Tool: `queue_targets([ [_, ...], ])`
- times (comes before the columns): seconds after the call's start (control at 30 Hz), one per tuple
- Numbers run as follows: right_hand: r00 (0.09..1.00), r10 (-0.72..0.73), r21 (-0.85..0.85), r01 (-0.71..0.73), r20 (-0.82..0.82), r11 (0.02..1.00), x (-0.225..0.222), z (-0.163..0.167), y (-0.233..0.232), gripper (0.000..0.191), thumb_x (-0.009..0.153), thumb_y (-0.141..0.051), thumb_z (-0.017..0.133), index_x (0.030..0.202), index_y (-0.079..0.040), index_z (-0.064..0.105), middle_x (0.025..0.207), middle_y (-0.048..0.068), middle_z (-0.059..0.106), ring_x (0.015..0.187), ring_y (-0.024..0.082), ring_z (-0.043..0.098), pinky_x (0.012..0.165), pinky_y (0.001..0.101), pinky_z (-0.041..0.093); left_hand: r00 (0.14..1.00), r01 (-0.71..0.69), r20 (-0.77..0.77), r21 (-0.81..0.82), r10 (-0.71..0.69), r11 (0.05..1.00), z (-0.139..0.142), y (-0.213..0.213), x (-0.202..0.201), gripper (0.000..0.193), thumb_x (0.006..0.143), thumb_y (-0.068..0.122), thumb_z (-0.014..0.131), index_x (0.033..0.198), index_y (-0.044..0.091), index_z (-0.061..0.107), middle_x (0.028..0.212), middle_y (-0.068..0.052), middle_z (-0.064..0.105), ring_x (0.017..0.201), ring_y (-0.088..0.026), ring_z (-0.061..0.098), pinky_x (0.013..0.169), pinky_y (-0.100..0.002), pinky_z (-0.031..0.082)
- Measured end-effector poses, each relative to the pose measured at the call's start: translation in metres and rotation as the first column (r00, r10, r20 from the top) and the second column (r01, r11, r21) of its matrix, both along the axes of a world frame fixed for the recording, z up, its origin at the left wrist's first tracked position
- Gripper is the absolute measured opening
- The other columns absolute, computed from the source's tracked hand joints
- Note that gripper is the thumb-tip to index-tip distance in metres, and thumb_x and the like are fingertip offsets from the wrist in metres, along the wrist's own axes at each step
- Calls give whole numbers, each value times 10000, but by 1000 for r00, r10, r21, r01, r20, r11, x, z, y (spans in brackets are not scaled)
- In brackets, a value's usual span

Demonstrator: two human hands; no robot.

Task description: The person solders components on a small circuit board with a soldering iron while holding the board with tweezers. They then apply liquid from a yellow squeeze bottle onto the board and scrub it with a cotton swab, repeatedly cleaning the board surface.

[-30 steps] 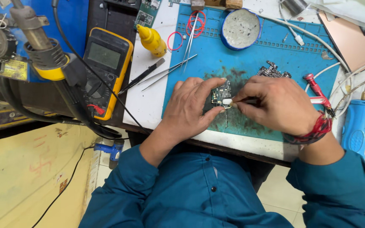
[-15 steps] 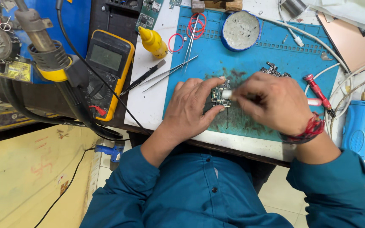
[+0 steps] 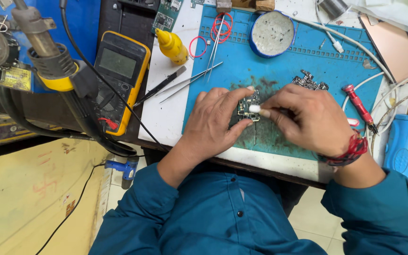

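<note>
The small green, component-studded circuit board lies on the stained blue rubber work mat, towards the mat's near edge and roughly midway along it, its long axis running from the near edge to the far edge of the tabletop. It sits between the two hands. The left hand rests flat beside it on the left, its fingers curled around the board's far and near ends, touching and steadying it. The right hand comes in from the right, its fingers pressed together and pinching a thin stick with a white cotton tip; that tip touches the board's right side. Both hands are about equally close to the board.

Further out on the mat lie a second dark circuit board, a round blue tin near the far edge, and metal tweezers across the mat's left edge. A yellow multimeter stands left of the mat.
</note>
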State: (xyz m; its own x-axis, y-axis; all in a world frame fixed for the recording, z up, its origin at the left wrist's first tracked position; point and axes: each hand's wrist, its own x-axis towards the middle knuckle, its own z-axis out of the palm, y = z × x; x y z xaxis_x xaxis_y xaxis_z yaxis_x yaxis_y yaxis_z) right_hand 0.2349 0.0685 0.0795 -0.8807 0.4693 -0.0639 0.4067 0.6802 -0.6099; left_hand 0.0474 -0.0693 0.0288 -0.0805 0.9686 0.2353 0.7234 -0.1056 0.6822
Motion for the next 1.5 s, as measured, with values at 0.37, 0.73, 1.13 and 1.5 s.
queue_targets([
  [0.37,998,37,-35,-35,48,999,1,1,2,130,808,-139,755,934,-141,784,915,43,734,725,295,685,629,397,534,1000,8,0,-13,-8,1000,2,-1,0,630,872,297,814,1409,146,521,1113,-79,652,1076,-273,596,886,-418,398],
  [0.73,999,33,-25,-32,41,999,0,1,1,148,806,-135,750,950,-138,787,922,46,732,736,295,689,629,390,537,1000,13,-17,-15,-13,1000,4,-1,0,626,883,301,795,1423,147,517,1135,-77,639,1092,-275,585,915,-417,396],
  [1.13,998,28,-80,-23,61,997,0,4,2,117,813,-202,772,910,-137,784,861,36,722,667,262,686,586,367,528,1000,21,-4,-28,-21,999,6,-1,-1,634,881,305,798,1427,145,517,1107,-82,634,1070,-278,586,892,-421,392],
  [1.5,996,-94,118,92,13,989,0,-2,-4,143,836,-256,823,852,-128,763,841,40,704,638,250,679,558,371,505,1000,22,-10,6,-22,1000,1,0,-1,639,870,294,814,1415,148,515,1128,-73,660,1093,-268,593,887,-416,388],
])
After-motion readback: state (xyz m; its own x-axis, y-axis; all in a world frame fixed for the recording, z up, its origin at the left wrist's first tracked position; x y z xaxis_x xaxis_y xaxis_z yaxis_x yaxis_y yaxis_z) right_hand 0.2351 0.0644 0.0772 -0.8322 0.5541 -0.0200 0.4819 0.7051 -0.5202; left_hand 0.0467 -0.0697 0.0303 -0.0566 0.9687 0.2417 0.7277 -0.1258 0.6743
